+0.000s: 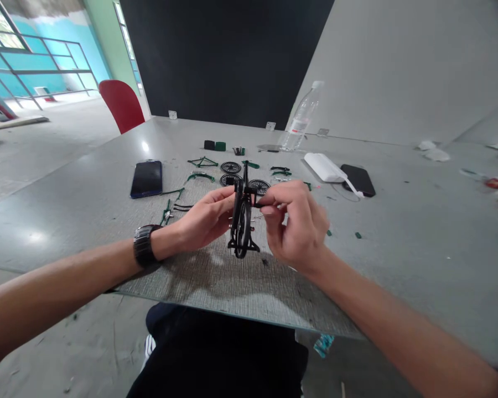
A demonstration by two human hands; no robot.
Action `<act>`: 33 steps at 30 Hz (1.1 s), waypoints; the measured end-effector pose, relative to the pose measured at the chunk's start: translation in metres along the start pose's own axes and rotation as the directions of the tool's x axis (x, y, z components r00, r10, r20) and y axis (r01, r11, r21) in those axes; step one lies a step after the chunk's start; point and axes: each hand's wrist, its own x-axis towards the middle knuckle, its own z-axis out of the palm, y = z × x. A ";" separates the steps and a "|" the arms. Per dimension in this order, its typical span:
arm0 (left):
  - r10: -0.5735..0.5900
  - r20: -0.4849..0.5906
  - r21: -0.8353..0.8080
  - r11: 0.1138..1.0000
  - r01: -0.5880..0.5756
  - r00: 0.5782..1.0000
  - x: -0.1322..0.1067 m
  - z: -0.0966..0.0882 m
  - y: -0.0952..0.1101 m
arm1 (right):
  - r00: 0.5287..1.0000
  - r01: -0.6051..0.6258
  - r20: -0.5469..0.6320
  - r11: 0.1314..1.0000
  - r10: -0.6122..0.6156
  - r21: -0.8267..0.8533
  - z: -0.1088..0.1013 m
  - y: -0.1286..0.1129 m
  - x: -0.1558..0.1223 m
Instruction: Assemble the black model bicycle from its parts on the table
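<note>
A black model bicycle (243, 224) stands upright in front of me, one wheel towards me, held just over the table. My left hand (205, 218) is closed on its left side, the fingertips partly hidden behind the frame. On the other side, the thumb and forefinger of my right hand (294, 218) pinch a small black part at the bicycle's side, below its top. Whether that part is fixed to the bicycle I cannot tell. Just behind lie loose spoked wheels (231, 167), a green bicycle frame (203, 162) and green curved mudguards (200, 176).
A dark phone (146, 178) lies at the left. A clear plastic bottle (302, 119) stands at the back, near a white power bank (324, 167) with a cable and a black flat device (359, 179). Small green scraps (358, 235) lie at the right. A black panel (228, 61) rises behind the table (419, 249).
</note>
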 end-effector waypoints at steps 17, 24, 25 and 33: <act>0.038 -0.024 0.120 0.992 -0.035 0.999 0.001 -0.013 -0.004 | 0.868 -0.347 0.460 0.891 0.187 0.293 -0.019 0.016 0.007; 0.298 -0.003 0.478 0.839 -0.260 0.955 0.002 -0.018 0.008 | 0.843 -0.493 0.464 0.738 0.273 0.462 -0.022 0.011 0.002; 0.324 -0.019 0.491 0.827 -0.273 0.946 0.003 -0.019 0.009 | 0.848 -0.480 0.464 0.745 0.258 0.463 -0.022 0.011 0.001; 0.305 0.008 0.549 0.794 -0.259 0.952 0.002 -0.021 0.011 | 0.762 -0.454 0.615 0.844 0.203 0.285 -0.016 0.022 -0.001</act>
